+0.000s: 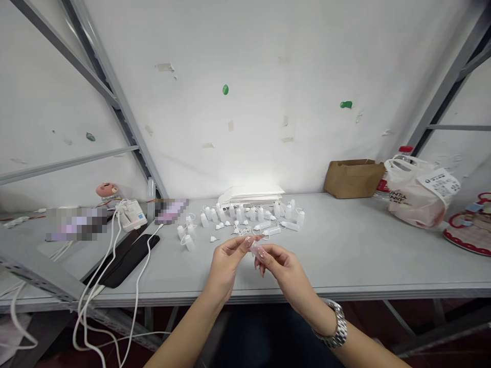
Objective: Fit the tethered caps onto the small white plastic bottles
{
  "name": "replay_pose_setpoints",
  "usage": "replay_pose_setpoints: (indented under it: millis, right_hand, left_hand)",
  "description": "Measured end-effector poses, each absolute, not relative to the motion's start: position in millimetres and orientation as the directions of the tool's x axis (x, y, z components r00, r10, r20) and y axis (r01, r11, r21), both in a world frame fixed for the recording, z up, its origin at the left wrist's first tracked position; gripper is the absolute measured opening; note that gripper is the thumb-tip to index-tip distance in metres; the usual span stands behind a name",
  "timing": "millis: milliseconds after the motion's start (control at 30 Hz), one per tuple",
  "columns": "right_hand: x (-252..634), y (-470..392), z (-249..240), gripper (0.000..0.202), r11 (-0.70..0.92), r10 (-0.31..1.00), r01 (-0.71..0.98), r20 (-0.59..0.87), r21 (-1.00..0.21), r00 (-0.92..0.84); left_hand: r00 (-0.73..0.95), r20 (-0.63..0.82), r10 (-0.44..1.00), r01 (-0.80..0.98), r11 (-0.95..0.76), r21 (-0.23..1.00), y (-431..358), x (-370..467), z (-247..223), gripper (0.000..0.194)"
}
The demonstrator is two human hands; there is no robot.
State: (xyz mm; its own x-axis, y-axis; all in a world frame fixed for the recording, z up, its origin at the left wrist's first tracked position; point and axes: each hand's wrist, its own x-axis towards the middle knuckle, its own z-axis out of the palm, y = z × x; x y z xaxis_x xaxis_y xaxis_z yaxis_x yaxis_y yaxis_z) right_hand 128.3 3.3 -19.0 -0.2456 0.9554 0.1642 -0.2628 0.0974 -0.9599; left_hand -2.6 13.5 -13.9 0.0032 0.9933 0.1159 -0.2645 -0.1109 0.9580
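Note:
Above the front part of the grey table (364, 245), both hands meet on one small translucent plastic squeeze bottle (255, 249). My right hand (282, 263) is closed around its body with thumb and fingers. The thumb and fingers of my left hand (229, 259) pinch its upper end; whether a cap sits there is hidden by the fingertips. Just beyond the hands lie several loose white caps (214, 238). Behind them stand several similar bottles (204, 220), and a few more bottles (272, 231) lie on their sides.
White sheets (251, 195) lie against the wall. To the right are a brown paper box (353, 179), a plastic bag (416, 191) and a red-trimmed item (470, 232). Left are a black pouch (128, 260), a white power strip (132, 215) and white cables (111, 250) hanging over the table edge.

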Motion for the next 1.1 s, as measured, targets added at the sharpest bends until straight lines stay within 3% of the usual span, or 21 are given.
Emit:
replay_pose_setpoints:
  millis: [100, 333, 400, 500, 633, 767, 1100]
  right_hand:
    - [128.5, 0.2, -17.4, 0.031, 0.068, 0.952, -0.311, 0.155, -0.948, -0.263]
    - [132.7, 3.9, -15.4, 0.033, -0.201, 0.866, -0.492, 0.081, -0.847, -0.493]
    - [131.3, 6.5, -19.1, 0.032, -0.152, 0.894, -0.451, 0.072, -0.879, -0.442]
    - [128.3, 6.7, -25.0, 0.03, 0.059, 0.963, -0.295, 0.132, -0.954, -0.235]
    - [127.3, 0.9, -26.0, 0.023, 0.252, 0.96, -0.099, 0.262, -0.963, -0.102]
    - [128.2, -2.5, -21.8, 0.025, 0.255, 0.96, -0.063, 0.261, -0.965, -0.102]
    - [130.5, -2.1, -16.9, 0.026, 0.158, 0.961, -0.176, 0.192, -0.972, -0.2]
  left_hand:
    - [0.017, 0.127, 0.992, -0.311, -0.115, 0.943, 10.3, 2.3, -14.5, 0.02]
    - [0.034, 0.089, 0.995, -0.355, -0.071, 0.932, 9.4, 2.2, -10.1, 0.019]
    - [-0.019, 0.091, 0.996, -0.35, -0.092, 0.932, 11.0, 1.3, -11.4, 0.019]
    - [-0.073, 0.068, 0.995, -0.378, -0.09, 0.921, 11.6, 2.5, -15.1, 0.016]
    - [0.038, 0.037, 0.999, -0.424, -0.017, 0.906, 10.2, 3.7, -15.1, 0.02]
    - [0.102, 0.04, 0.994, -0.427, 0.007, 0.904, 11.1, 0.0, -9.7, 0.029]
    - [0.078, 0.1, 0.992, -0.37, -0.064, 0.927, 13.2, -4.4, -12.3, 0.018]
